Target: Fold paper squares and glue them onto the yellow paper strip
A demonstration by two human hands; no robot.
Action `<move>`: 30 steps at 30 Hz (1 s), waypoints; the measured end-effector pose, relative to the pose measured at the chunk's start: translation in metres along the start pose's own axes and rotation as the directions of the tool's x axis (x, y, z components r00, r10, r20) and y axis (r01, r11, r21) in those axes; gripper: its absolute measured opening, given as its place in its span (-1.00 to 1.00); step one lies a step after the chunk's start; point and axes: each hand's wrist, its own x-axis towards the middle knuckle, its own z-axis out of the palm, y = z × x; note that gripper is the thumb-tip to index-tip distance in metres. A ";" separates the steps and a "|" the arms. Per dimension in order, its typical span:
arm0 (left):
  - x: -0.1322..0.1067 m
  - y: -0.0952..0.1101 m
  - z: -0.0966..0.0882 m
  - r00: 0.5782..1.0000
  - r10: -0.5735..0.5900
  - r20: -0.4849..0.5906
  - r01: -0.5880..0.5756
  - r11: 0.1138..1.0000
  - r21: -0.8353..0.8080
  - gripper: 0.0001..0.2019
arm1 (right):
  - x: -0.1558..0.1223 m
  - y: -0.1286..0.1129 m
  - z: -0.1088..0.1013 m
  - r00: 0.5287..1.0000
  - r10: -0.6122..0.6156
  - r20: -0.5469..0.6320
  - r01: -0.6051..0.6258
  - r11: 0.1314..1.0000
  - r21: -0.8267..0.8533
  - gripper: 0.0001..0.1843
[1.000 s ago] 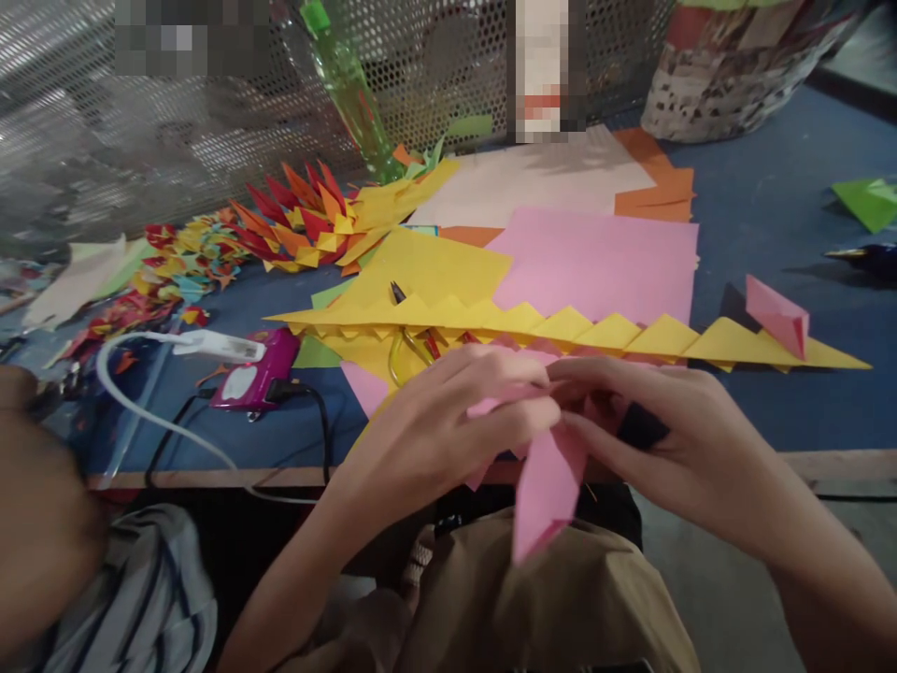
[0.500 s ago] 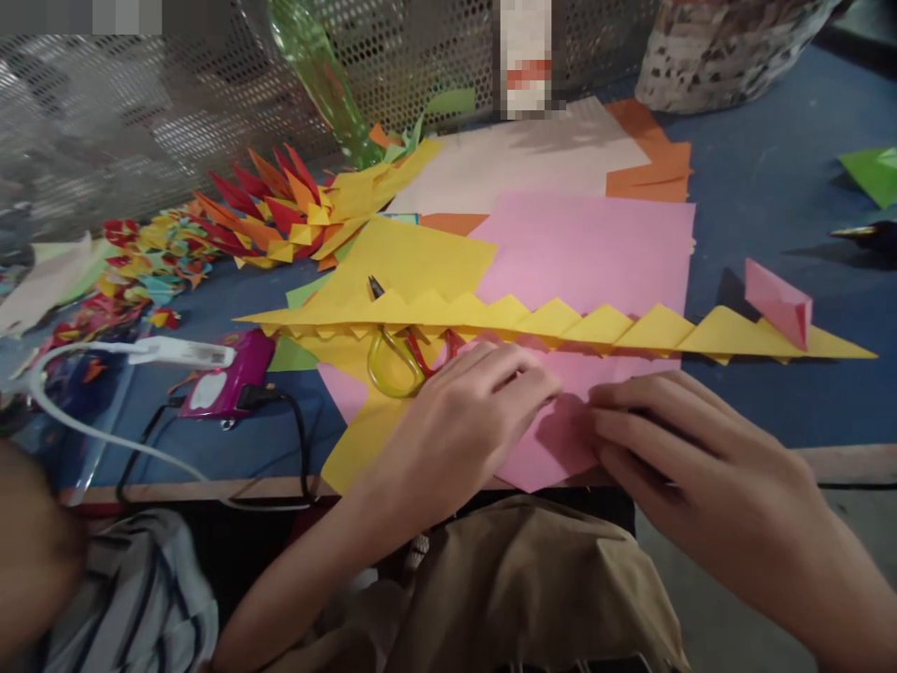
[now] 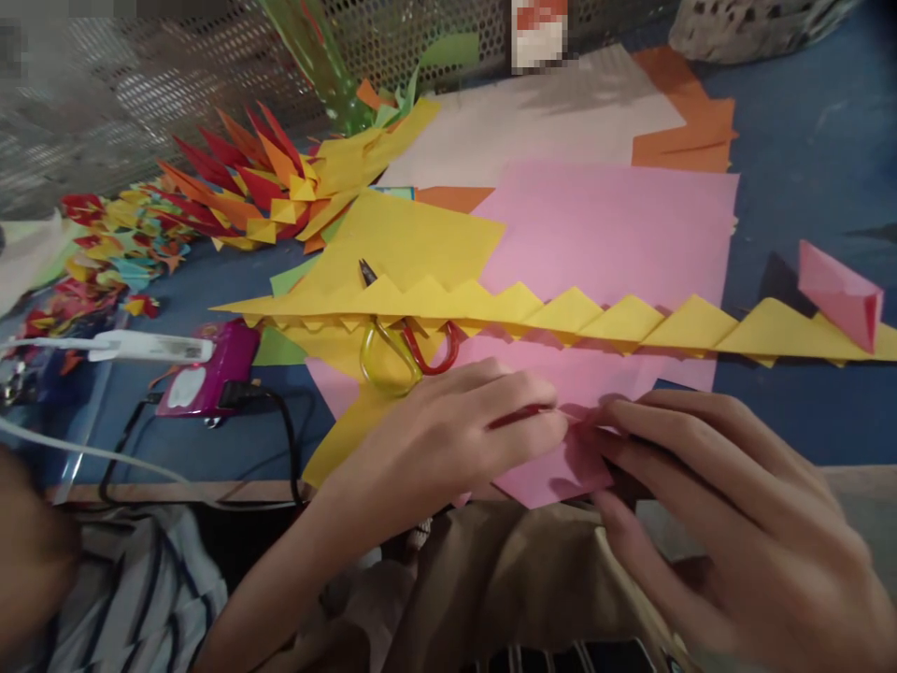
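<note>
A piece of pink paper [image 3: 553, 472] lies at the table's front edge, under both hands. My left hand [image 3: 483, 421] has its fingers bent and pressed together on the paper's upper left part. From the right, my right hand [image 3: 707, 477] grips the paper's right edge at its fingertips; the thumb hangs lower. The fingers hide much of the paper, so its folds do not show fully. Just beyond the hands runs a long yellow zigzag-folded paper strip [image 3: 483, 304]. Pliers [image 3: 392, 365] with one yellow and one red handle lie partly beneath it.
A folded pink paper piece [image 3: 841, 294] rests at the strip's right end. Pink sheets [image 3: 617, 234] and yellow paper [image 3: 413, 234] lie behind. Red, orange and yellow folded pieces [image 3: 259, 187] sit left, near a purple device [image 3: 210, 374] with cables. A person's striped clothing [image 3: 147, 589] shows lower left.
The view has shifted, so the table's things sit differently in the frame. My right hand's fingertips have come closer to the left hand, and its thumb has dropped away from the other fingers.
</note>
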 end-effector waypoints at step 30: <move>-0.012 -0.003 0.003 0.999 0.034 -0.035 -0.036 0.996 -0.076 -0.70 | -0.005 -0.002 0.011 0.997 0.038 -0.061 -0.040 0.998 -0.042 -0.47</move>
